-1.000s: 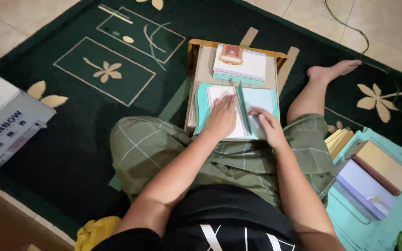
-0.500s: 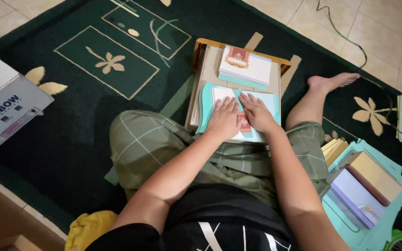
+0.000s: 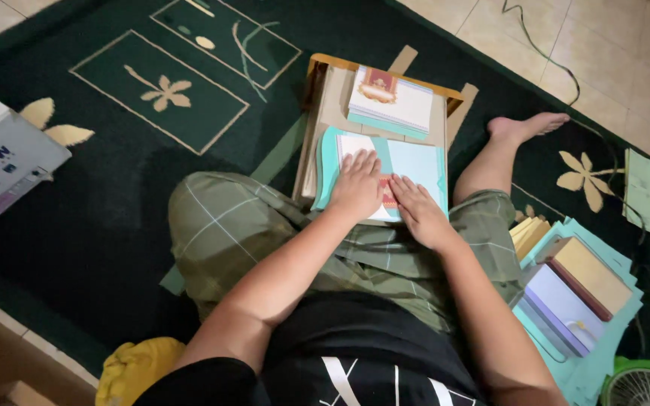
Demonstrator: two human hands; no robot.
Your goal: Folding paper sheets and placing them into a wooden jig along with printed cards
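Partly hidden, white card under left hand, right hand beside.

Left hand and right hand flat side by side on a white booklet over a teal cover, atop a small wooden table. Card stack beyond. Dark green rug underneath.

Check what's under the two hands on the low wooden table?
Both the left hand and the right hand press flat on a white sheet over a teal cover. The print beneath the palms is hidden.
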